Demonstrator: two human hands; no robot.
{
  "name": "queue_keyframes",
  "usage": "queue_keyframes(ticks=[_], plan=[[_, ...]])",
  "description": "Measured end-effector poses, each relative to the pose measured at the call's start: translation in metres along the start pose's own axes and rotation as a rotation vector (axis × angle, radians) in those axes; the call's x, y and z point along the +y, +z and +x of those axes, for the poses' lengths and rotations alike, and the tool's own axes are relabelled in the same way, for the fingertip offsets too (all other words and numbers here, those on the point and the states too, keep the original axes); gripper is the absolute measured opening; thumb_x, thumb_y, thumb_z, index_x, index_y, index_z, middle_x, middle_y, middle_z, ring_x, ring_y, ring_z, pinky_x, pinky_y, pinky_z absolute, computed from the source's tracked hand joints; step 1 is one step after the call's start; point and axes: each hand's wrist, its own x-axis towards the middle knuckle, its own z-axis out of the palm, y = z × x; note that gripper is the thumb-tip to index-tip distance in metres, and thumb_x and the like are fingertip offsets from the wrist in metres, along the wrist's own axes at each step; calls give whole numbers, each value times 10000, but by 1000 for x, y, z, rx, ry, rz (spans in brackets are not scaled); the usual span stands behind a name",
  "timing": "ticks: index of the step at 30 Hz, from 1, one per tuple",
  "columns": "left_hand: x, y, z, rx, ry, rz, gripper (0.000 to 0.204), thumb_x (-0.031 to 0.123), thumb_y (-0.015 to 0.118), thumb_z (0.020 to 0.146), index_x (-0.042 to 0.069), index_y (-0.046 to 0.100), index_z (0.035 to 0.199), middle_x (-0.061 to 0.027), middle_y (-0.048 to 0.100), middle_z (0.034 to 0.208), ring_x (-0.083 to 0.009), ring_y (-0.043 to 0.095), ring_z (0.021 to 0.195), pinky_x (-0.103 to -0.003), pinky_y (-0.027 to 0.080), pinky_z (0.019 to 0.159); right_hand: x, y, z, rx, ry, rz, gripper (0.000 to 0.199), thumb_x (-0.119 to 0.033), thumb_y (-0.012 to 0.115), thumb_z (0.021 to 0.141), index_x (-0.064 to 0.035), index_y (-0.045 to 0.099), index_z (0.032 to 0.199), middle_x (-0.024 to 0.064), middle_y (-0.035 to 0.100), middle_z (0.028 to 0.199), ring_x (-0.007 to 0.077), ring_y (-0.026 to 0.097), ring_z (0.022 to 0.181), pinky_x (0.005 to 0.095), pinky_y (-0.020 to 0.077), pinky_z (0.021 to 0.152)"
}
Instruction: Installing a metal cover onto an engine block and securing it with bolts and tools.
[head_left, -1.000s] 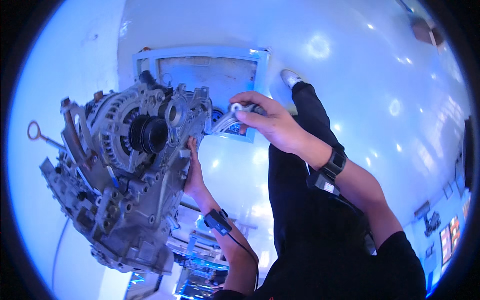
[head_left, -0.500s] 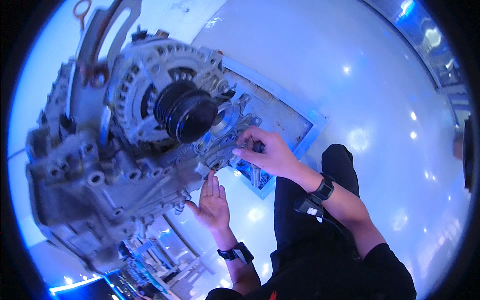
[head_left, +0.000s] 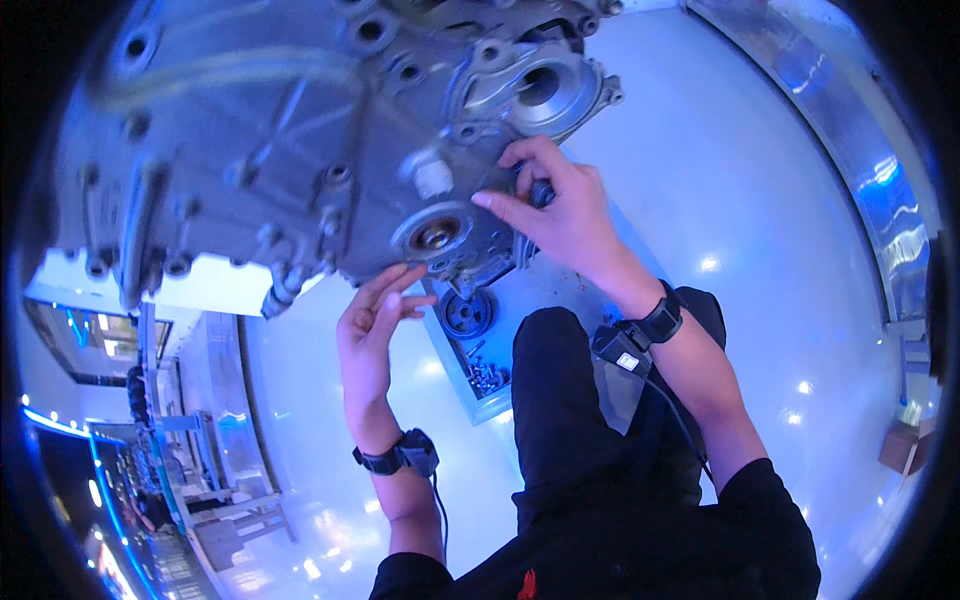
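Observation:
A grey metal engine [head_left: 300, 190] fills the upper left. On its front cover a round seal ring [head_left: 437, 234] surrounds a shaft end, with a pale fitting [head_left: 432, 176] just above it. To the right of the ring my right hand [head_left: 570, 205] is curled at the cover's edge, thumb and forefinger toward the casting. A small dark rounded piece [head_left: 541, 192] shows inside its curl, its kind unclear. Below the ring, my left hand [head_left: 372, 325] has its fingers apart near the casting's lower edge, nothing visible in them. Whether its fingertips touch metal is unclear.
Beneath the engine, a shallow tray [head_left: 492, 408] on the floor contains a dark pulley [head_left: 468, 314] and several loose bolts [head_left: 487, 378]. My knees [head_left: 553, 345] are close to the tray. A metal frame [head_left: 215, 510] stands at lower left, a brown box [head_left: 903, 447] at far right.
My view has shifted closer to the engine's lower front, and the alternator has left the picture. My left hand has turned from an exposed palm to bent fingers. The right hand stays curled at the cover.

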Motion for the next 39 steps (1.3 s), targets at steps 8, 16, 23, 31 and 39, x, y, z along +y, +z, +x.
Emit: queue_keyframes(ticks=[8, 16, 23, 31, 39], plan=[[-33, 8, -14, 587, 766, 854, 352, 101, 671, 816, 33, 555, 1142, -158, 569, 1139, -268, 542, 1052, -388, 412, 916, -7, 7, -17, 109, 55, -200, 319, -243, 754, 729, -78, 551, 913, 50, 534, 553, 223, 572, 502, 318, 417, 467], [4, 20, 22, 866, 944, 1310, 625, 331, 743, 752, 163, 493, 1299, -229, 234, 1442, -451, 168, 1323, -574, 235, 1017, -10, 11, -8, 146, -63, -329, 326, -266, 733, 748, -93, 563, 966, 57, 580, 596, 238, 604, 530, 338, 433, 462], [-8, 5, 38, 913, 1009, 1366, 719, 443, 716, 749, 208, 418, 1360, -209, 145, 1479, -459, 100, 1337, -611, 152, 1042, 3, 12, -7, 225, -240, -301, 337, -223, 762, 712, -57, 585, 946, 86, 598, 634, 227, 597, 523, 311, 449, 474], [-7, 6, 42, 960, 1079, 1362, 606, 431, 587, 862, 164, 405, 1374, -188, 143, 1489, -414, 96, 1352, -589, 118, 1057, 6, 10, -9, 251, -282, -213, 302, -269, 724, 738, -86, 595, 940, 79, 637, 695, 258, 631, 596, 339, 476, 497], [-7, 11, 49, 1062, 1071, 1367, 409, 311, 485, 944, 171, 451, 1327, -231, 208, 1454, -442, 164, 1323, -600, 185, 1038, 1, 5, -9, 141, -318, -278, 364, -291, 699, 757, -68, 583, 1020, 71, 630, 692, 216, 624, 580, 320, 466, 479]])
